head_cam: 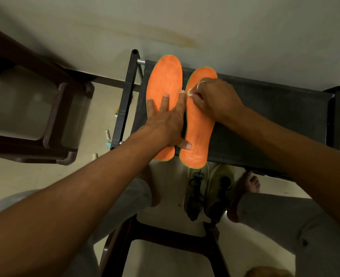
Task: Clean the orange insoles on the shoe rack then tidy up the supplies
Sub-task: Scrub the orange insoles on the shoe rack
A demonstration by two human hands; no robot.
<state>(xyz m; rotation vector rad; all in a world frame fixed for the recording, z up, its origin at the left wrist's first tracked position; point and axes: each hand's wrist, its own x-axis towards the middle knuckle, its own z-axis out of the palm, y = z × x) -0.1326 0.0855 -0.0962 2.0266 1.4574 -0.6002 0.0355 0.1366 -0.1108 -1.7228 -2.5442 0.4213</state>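
Nearest the person, a pair of pale lace-up shoes (219,176) is lying on the floor between the bare feet, just below the near edge of the black fabric-topped shoe rack (275,116). On that top two flat orange foam insoles with green edging are lying side by side. Their heels are facing the person and their toes are pointing away at the wall, so each long axis is running near to far. Both heels are hanging slightly over the rack's near edge.

The left hand (165,118) is pressing down flat, its fingers (166,95) straight and spread on the left insole (165,76). Its thumb is reaching sideways onto the heel half of the right insole (199,132). I judge this spread is pinning both insoles at once, so neither is sliding under the rubbing.

Just beyond the left index fingertip, the right hand (215,98) is bunching its fingers together. They are pinching a small white pad or wipe (190,92) against the inner edge of the right insole's forefoot. The pad is too small to tell what it is made of. Cleaning seems to be under way on that insole.

Off to the left of the outermost left finger, down on the floor, a small white tube (107,134) and other small supplies are waiting to be tidied
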